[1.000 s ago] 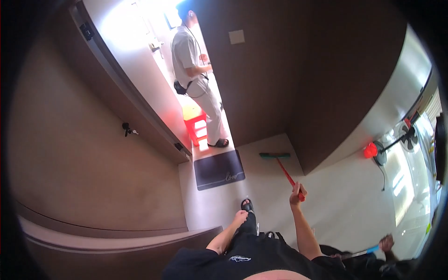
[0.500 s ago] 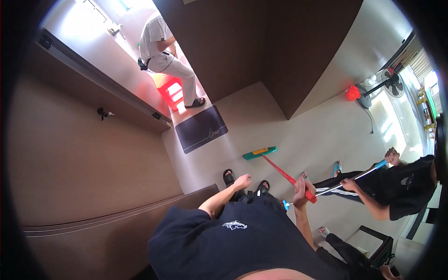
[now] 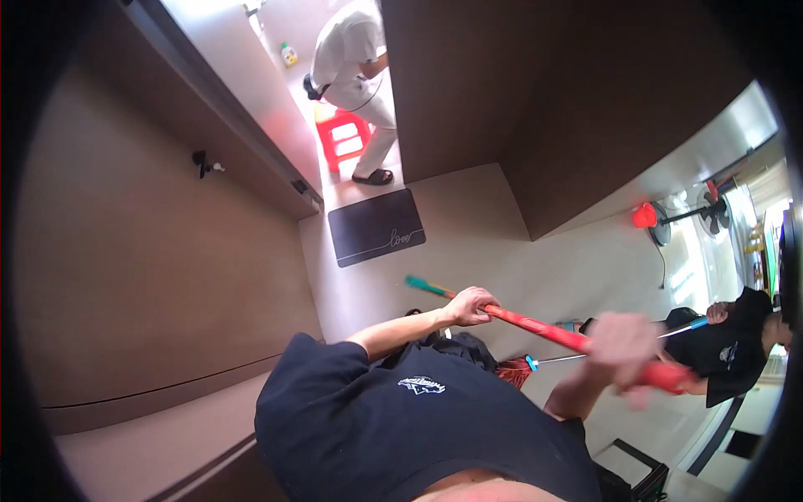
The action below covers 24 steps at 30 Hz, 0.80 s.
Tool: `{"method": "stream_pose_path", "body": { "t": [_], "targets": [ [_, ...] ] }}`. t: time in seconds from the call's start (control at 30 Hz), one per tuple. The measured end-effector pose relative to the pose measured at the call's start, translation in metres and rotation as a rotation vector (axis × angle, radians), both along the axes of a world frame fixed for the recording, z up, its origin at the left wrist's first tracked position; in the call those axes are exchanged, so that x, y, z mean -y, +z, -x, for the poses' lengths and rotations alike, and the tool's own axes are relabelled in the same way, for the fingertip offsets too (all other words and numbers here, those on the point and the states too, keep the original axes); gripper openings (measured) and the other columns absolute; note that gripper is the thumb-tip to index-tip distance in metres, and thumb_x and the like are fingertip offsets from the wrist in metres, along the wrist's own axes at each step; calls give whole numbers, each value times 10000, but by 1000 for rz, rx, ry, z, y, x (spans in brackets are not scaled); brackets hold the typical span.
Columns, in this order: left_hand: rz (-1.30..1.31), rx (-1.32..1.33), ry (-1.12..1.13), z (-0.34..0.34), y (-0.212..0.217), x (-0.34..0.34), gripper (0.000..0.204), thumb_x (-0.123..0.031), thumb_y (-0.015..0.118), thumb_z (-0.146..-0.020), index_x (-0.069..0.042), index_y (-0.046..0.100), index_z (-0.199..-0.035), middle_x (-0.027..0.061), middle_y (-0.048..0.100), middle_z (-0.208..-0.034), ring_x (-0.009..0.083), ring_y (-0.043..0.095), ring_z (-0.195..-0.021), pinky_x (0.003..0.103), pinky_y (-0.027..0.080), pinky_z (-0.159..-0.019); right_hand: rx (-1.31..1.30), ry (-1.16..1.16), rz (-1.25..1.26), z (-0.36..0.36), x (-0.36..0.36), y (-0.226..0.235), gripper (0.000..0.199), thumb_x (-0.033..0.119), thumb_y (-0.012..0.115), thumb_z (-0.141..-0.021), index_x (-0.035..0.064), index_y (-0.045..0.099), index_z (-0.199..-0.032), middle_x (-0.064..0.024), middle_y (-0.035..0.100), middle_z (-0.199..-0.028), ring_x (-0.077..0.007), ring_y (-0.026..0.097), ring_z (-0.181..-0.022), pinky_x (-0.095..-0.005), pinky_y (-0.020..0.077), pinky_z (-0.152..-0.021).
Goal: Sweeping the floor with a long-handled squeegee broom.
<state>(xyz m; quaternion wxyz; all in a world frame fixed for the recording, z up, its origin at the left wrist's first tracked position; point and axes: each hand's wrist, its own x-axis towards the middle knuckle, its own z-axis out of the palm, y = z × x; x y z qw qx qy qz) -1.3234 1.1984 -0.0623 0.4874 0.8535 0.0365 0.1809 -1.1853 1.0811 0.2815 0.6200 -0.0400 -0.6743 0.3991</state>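
Note:
A broom with a red handle (image 3: 539, 326) slants across in front of me, and its green head (image 3: 427, 285) points away to the left, above the floor or on it; I cannot tell which. My left hand (image 3: 471, 306) is closed round the handle's lower part, near the head. Higher up, close to the handle's end, my right hand (image 3: 623, 347) is wrapped round it, smeared by motion.
A co-worker at right holds a metal pole (image 3: 560, 359) with a blue grip and a red head. Another person in white (image 3: 360, 84) stands in the doorway by a red stool (image 3: 341, 138). A dark mat (image 3: 378, 227) lies ahead; a fan (image 3: 711, 209) stands far right.
My left hand has taken hold of the broom handle. The broom is raised toward me, its head shifted left. The co-worker's pole and my view have shifted too.

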Motion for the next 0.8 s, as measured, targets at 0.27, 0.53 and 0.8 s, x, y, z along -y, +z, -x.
{"method": "stream_pose_path", "body": {
  "t": [0.27,0.53,0.8],
  "targets": [
    [302,-257,307,59,-16,-100,152,-222,655,-723,-73,645,-748,147,584,-614,301,610,-614,386,451,-552,-295,-406,374,-9,-148,-31,277,224,461,-931,108,403,-686,38,356,-507,-80,334,-404,-260,377,-534],
    [318,-215,802,121,-79,-234,148,-220,670,-752,-77,642,-728,164,591,-626,348,604,-610,395,460,-543,-175,-670,901,34,-344,-145,168,145,454,-934,60,496,-795,-16,484,-606,-124,538,-583,-310,477,-646],
    [250,-280,1192,145,-6,-414,330,-224,587,-842,4,540,-608,207,478,-518,335,547,-457,397,379,-444,356,-746,279,84,-552,-75,401,307,594,-877,-28,582,-1097,-177,586,-1043,-247,578,-980,-379,455,-841]
  ]
}}
